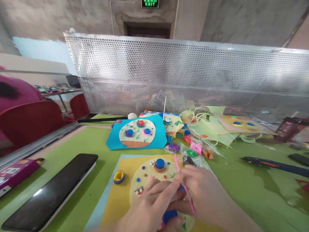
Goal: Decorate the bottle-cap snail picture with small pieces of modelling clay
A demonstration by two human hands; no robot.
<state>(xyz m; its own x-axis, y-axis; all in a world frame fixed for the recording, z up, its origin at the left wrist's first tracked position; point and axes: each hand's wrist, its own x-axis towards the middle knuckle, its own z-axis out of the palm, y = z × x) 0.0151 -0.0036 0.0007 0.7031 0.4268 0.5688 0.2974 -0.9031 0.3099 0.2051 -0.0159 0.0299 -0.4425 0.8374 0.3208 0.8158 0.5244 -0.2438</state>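
— Where does the stick lie against your fingers?

— My right hand (205, 193) has its fingertips closed in a pinch on the pink stick (183, 184), about midway along it. Its long axis runs on a slant: the upper end points up and away from my fingers, leaning left, and the lower end comes down toward me, just left of my right palm.

— And the other hand?

— My left hand (147, 209) is curled, its fingertips touching the stick from the left, just beside the right pinch. Both hands are on it, but the right one has the grip.

— Anything else in hand?

— A blue piece (169, 216) sits just below my left fingers, against the thumb. I cannot tell whether the thumb clamps it or only rests on it.

— What is under them?

— The cream disc (145, 174) on the yellow sheet (118, 198), right beneath both hands. A blue clay button (159, 163) lies near the stick's upper tip, to its left.
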